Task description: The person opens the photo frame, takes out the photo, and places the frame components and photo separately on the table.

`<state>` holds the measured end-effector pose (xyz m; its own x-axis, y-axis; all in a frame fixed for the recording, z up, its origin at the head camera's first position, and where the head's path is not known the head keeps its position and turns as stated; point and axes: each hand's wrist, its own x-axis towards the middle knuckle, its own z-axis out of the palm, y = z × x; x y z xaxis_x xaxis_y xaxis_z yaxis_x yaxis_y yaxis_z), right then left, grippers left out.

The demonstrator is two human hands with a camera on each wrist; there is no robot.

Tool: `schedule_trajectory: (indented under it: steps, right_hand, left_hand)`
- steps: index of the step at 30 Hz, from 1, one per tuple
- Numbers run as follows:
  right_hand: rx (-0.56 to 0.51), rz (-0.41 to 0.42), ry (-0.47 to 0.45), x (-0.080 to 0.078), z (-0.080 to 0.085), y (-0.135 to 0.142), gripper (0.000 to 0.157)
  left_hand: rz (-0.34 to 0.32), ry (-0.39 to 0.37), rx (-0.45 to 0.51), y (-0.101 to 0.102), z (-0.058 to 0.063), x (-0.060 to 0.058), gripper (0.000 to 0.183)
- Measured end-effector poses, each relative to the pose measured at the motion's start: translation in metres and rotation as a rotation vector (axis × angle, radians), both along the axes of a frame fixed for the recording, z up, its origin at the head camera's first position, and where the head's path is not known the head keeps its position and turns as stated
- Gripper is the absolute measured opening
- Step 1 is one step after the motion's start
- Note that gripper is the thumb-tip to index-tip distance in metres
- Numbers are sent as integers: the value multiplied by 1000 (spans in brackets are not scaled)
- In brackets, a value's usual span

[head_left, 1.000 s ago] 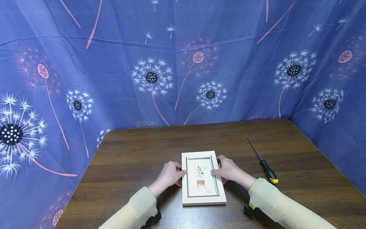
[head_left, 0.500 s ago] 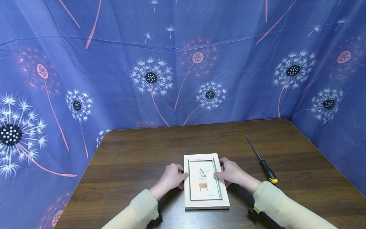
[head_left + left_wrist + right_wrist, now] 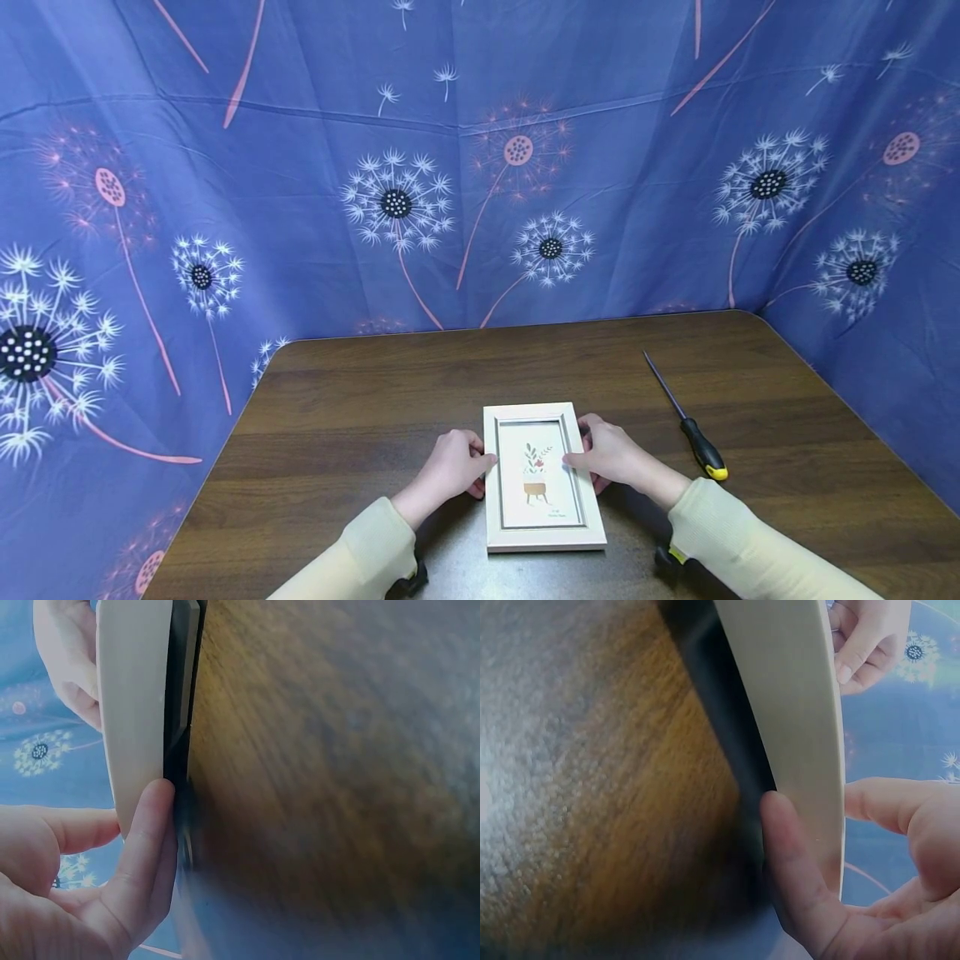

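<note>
A white picture frame (image 3: 543,539) with a plant print behind its front lies face up at the near middle of the table. My left hand (image 3: 447,467) grips its left side, thumb on the front face and fingers against the outer edge. On the opposite side my right hand (image 3: 611,454) holds it likewise, thumb on top. The left wrist view shows the pale side of the frame (image 3: 135,697) between thumb and fingers, with a dark backing below it. In the right wrist view a finger (image 3: 791,847) presses the frame's side (image 3: 795,712). The underside is mostly hidden.
A screwdriver (image 3: 703,448) with a black and yellow handle lies to the right on the brown wooden table (image 3: 360,392), its shaft pointing away. Behind the table hangs a blue dandelion-print cloth (image 3: 315,208).
Both hands have moved the picture frame slightly towards me and to the right, mostly in the first half second. The grip looks the same and the screwdriver stays put.
</note>
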<state>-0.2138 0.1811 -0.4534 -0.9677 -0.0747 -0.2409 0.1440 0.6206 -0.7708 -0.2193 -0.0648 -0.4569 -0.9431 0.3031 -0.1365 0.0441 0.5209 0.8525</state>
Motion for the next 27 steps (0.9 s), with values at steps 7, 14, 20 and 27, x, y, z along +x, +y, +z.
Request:
schedule_trajectory:
  steps: [7,14,20,27]
  right_hand:
    - [-6,-5,24,2,4,0,64]
    - [8,2,22,4,8,1,65]
    - [3,8,19,5,13,1,65]
    - [-15,14,10,6,17,1,66]
  left_hand:
    - [0,-10,-5,0,1,2,13]
    - [2,-20,28,0,5,2,13]
    - [5,-23,61,-1,9,1,14]
    - [5,-21,73,-2,12,1,14]
